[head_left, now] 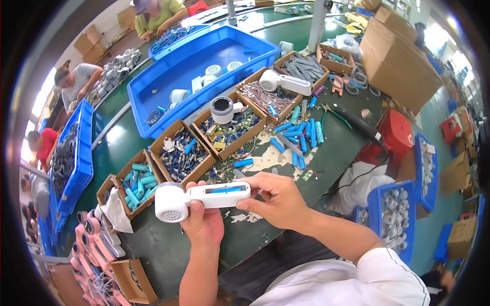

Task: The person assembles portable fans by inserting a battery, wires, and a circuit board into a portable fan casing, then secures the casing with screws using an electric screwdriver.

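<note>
The device, white with a round grilled head, is held just above the tabletop, its head to the left and its handle to the right. A blue cell lies in the open slot of the handle.

The left hand supports the device where head meets handle, its grip closed around it, thumb in front and fingertips showing behind. The right hand pinches the handle's far end between thumb and fingers.

Just beyond the device, left to right, run a box of teal cells, a box of small boards, another with a white head resting on it, and a box of wires. Farther beyond the device is a long blue tray with a few white parts.

Up and to the right of the device, loose blue cells are scattered near green-handled pliers. Left of the device and nearer the body lie pink devices. Well beyond it, a person in green bends over blue pieces, perhaps wires; the fisheye rim makes them hard to tell.
</note>
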Available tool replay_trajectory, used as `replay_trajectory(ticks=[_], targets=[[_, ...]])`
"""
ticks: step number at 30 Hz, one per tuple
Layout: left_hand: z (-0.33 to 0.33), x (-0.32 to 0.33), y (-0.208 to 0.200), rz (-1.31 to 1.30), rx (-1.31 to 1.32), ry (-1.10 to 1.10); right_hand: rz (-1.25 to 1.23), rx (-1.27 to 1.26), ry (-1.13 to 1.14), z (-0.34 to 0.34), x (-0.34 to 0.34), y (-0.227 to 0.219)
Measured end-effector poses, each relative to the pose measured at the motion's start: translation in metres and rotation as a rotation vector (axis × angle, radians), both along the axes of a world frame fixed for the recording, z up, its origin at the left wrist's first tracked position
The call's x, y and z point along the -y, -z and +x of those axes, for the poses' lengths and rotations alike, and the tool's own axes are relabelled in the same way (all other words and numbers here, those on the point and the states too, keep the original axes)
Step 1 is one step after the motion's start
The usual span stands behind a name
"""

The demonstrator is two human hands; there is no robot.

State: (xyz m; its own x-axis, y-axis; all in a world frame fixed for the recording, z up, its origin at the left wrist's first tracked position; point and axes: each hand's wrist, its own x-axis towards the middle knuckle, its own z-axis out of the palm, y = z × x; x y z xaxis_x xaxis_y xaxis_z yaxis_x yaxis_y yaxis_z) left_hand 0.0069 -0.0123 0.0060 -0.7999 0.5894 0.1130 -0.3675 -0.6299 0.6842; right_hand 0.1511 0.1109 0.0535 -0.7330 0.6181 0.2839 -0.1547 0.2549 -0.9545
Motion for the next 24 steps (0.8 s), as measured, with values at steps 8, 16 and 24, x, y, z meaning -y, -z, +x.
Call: replay_trajectory(ticks=[8,16,24], targets=[[0.0,0.002,-0.004,0.07,-0.009,0.085,0.104,0.025,-0.017,0.007,-0.004,-0.01],[0.002,0.002,-0.001,0.073,0.032,0.133,-0.156,0.016,-0.059,0.008,0.001,-0.002],[0.007,-0.013,-0.001,0.304,-0.037,0.448,-0.515,0.167,-0.273,0.004,0.005,0.021]])
